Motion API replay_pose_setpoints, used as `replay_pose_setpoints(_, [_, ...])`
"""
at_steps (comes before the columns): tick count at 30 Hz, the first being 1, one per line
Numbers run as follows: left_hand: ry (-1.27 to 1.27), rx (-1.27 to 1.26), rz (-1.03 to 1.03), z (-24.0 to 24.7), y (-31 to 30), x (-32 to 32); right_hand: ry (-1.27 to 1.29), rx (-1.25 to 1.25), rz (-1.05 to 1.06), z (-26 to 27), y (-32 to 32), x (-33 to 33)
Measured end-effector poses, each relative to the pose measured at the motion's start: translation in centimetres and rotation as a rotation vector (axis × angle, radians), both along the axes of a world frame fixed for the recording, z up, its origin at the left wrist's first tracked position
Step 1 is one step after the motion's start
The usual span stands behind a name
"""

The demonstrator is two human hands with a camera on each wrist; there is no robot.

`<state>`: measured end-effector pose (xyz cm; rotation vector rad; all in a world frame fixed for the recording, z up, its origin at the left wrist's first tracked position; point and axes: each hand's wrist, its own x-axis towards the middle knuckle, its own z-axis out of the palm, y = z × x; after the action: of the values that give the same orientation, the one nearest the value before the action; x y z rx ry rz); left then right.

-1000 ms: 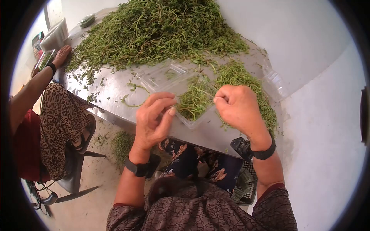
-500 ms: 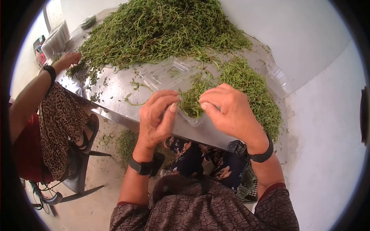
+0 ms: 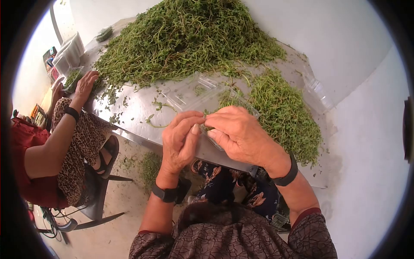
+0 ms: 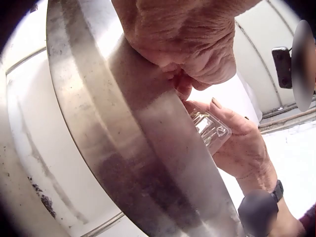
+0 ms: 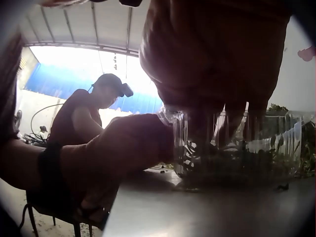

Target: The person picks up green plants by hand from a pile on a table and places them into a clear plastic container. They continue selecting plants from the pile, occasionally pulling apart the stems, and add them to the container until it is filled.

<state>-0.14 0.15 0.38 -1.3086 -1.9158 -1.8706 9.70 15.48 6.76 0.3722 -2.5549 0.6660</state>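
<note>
Between my hands on the metal table [image 3: 138,113] stands a clear plastic container [image 5: 197,155] with green leafy stems inside. Its hinged lid [image 3: 186,91] lies folded back. My left hand [image 3: 179,140] pinches the container's left rim between thumb and fingers. My right hand [image 3: 241,136] reaches over the container, fingers stretched toward the left hand and thumb apart, touching the greens near that rim. Seen from the right wrist, the right fingers dip behind the container's wall, which partly hides their tips.
A large heap of greens [image 3: 189,47] covers the back of the table, and a smaller pile [image 3: 282,116] lies to the right. Beyond it is another clear plastic container [image 3: 318,93]. At left, another person [image 3: 51,151] sits by a filled pack [image 3: 72,80] and stacked containers [image 3: 69,54].
My right hand has moved left, from the container's right side over the greens to beside my left hand. My left hand keeps to the rim. The seated person's hands have shifted around a pack.
</note>
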Motion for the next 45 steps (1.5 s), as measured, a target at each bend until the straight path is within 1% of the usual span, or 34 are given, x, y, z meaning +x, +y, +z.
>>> replay_pose_setpoints(2, [0.009, 0.006, 0.004, 0.0, 0.0, 0.0, 0.010, 0.002, 0.010, -0.2, 0.0, -0.1])
replay_pose_setpoints(4, [0.000, 0.006, -0.008, 0.0, 0.0, -0.1, -0.123, 0.076, -0.013, -0.4, 0.1, 0.0])
replay_pose_setpoints(8, [-0.005, 0.003, -0.005, 0.2, -0.1, 0.1, -0.117, 0.046, 0.002, -0.6, 0.4, -0.1])
replay_pose_setpoints(11, [0.005, 0.008, 0.000, 0.2, 0.0, 0.0, -0.095, 0.090, 0.023, -0.2, 0.5, 0.0])
replay_pose_setpoints(13, [-0.009, 0.000, -0.011, 0.1, -0.1, 0.0, -0.079, -0.032, 0.030, 0.7, 0.4, 0.2])
replay_pose_setpoints(17, [0.018, 0.011, -0.003, 0.2, 0.0, 0.0, -0.058, 0.002, 0.013, 0.3, 1.2, -0.3])
replay_pose_setpoints(19, [0.054, 0.008, 0.008, 0.1, 0.0, 0.0, -0.232, 0.125, -0.013, 0.1, 1.1, -0.5])
replay_pose_setpoints(23, [0.061, 0.004, 0.021, 0.1, 0.0, 0.1, -0.135, 0.132, -0.002, 0.0, 1.3, -0.3])
replay_pose_setpoints(25, [0.037, -0.008, 0.011, 0.1, -0.1, 0.0, -0.096, 0.015, 0.039, 1.8, 1.8, -0.1])
replay_pose_setpoints(26, [0.041, -0.002, 0.010, 0.1, -0.1, 0.0, -0.092, 0.022, 0.038, 2.1, 2.2, 0.0])
replay_pose_setpoints(28, [0.087, 0.001, 0.023, 0.0, 0.0, -0.1, 0.007, 0.038, -0.090, 2.5, 3.1, 0.0])
replay_pose_setpoints(29, [0.086, 0.004, 0.023, 0.0, 0.0, 0.0, 0.006, 0.041, -0.091, 2.6, 3.4, 0.0])
replay_pose_setpoints(31, [0.079, 0.002, 0.028, 0.1, 0.0, 0.0, -0.146, 0.179, -0.212, 2.4, 4.1, -0.2])
replay_pose_setpoints(32, [0.080, 0.005, 0.027, 0.1, 0.1, 0.0, -0.145, 0.181, -0.213, 1.9, 4.2, -0.4])
replay_pose_setpoints(34, [0.073, 0.018, 0.025, 0.1, 0.1, 0.0, -0.163, 0.316, -0.213, 0.9, 4.0, -0.8])
replay_pose_setpoints(35, [0.074, 0.019, 0.025, 0.1, 0.1, 0.0, -0.162, 0.317, -0.213, 0.8, 3.7, -0.8])
replay_pose_setpoints(37, [0.118, 0.025, 0.034, 0.1, 0.2, -0.1, -0.271, 0.430, -0.271, 0.9, 3.2, -0.9])
replay_pose_setpoints(41, [0.102, 0.026, 0.023, 0.1, 0.2, -0.1, -0.369, 0.474, -0.270, 1.4, 3.2, -0.7])
replay_pose_setpoints(43, [0.090, 0.023, 0.024, 0.1, 0.1, 0.0, -0.260, 0.314, -0.251, 1.4, 3.4, -0.6])
replay_pose_setpoints(44, [0.088, 0.025, 0.024, 0.1, 0.1, 0.1, -0.262, 0.316, -0.251, 1.3, 3.4, -0.8])
replay_pose_setpoints(45, [0.074, 0.020, 0.018, 0.2, 0.0, 0.1, -0.194, 0.336, -0.241, 1.1, 3.5, -1.0])
